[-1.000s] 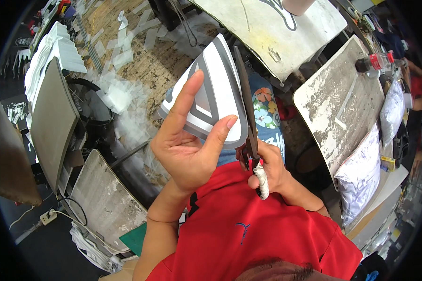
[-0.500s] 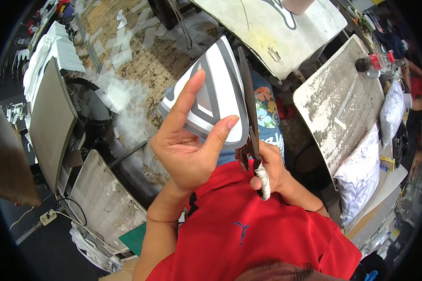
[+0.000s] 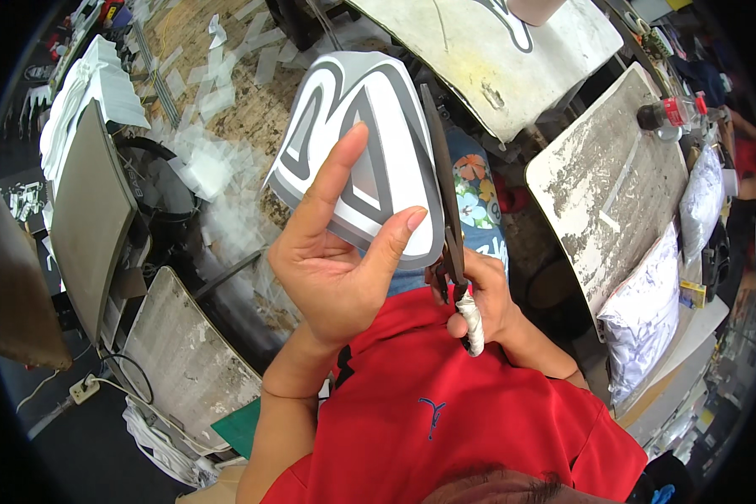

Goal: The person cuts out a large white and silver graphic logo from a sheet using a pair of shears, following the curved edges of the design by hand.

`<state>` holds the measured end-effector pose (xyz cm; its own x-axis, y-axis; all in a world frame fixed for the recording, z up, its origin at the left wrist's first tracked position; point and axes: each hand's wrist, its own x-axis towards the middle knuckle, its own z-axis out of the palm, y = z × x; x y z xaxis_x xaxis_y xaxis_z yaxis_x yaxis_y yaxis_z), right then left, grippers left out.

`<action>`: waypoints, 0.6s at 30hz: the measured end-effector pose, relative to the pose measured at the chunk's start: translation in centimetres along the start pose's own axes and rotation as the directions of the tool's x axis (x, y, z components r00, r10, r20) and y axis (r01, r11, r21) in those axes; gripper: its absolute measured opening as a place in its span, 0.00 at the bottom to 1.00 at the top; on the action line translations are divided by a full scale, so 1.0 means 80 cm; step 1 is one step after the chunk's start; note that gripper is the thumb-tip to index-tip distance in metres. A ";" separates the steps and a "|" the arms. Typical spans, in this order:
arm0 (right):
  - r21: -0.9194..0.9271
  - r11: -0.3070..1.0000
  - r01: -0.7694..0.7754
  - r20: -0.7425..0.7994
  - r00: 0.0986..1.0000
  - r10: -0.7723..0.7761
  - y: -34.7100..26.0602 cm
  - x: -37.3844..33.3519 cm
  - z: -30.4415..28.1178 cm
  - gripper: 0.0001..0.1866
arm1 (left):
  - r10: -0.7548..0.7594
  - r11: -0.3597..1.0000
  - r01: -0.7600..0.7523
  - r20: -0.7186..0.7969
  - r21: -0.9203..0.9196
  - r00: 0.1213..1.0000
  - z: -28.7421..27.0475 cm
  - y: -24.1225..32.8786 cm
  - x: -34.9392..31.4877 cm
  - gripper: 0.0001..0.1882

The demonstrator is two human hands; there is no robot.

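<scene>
My left hand [image 3: 328, 277] holds a white piece with grey outlines [image 3: 405, 151], like a stiff printed cut-out with a rounded edge. The thumb presses on its face, the index finger reaches up in front of it, and the other fingers are partly hidden behind. In my right hand [image 3: 491, 294] is a pair of dark scissors [image 3: 447, 181], one handle wrapped in whitish tape. Their long blades point away from me along the cut-out's right edge. Seen edge-on, the blades do not show how far apart they are.
A worn white table [image 3: 470, 84] at the far side bears another grey-outlined piece. To the right stand a scuffed board [image 3: 605, 185], a plastic bottle [image 3: 670, 113] and white plastic packages [image 3: 643, 315]. Translucent scraps [image 3: 227, 202] litter the floor; a chair [image 3: 97, 227] is at left.
The cut-out has swung to face me more fully, so its left part with a second grey-outlined shape shows now. Both hands have stayed almost in place.
</scene>
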<state>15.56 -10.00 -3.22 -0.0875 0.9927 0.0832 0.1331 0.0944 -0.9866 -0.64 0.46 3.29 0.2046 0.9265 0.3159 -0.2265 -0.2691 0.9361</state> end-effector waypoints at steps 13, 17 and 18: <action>-0.005 0.999 0.034 -0.046 0.998 -0.035 0.001 0.000 0.008 0.50 | 0.003 1.000 -0.003 0.012 -0.012 1.000 -0.003 0.001 -0.001 0.34; -0.004 0.999 0.047 -0.058 0.997 -0.047 0.004 0.000 0.008 0.50 | 0.023 1.000 -0.022 0.009 -0.012 1.000 -0.001 -0.004 0.000 0.34; -0.004 0.999 0.047 -0.058 0.997 -0.048 0.004 0.000 0.008 0.50 | 0.025 1.000 -0.025 0.004 -0.007 1.000 -0.001 -0.004 0.000 0.34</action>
<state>14.98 -10.03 -3.60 -0.0367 0.9898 0.1380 0.1331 0.1417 -0.9809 -0.62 0.59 3.00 0.2025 0.9185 0.3397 -0.2383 -0.2902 0.9268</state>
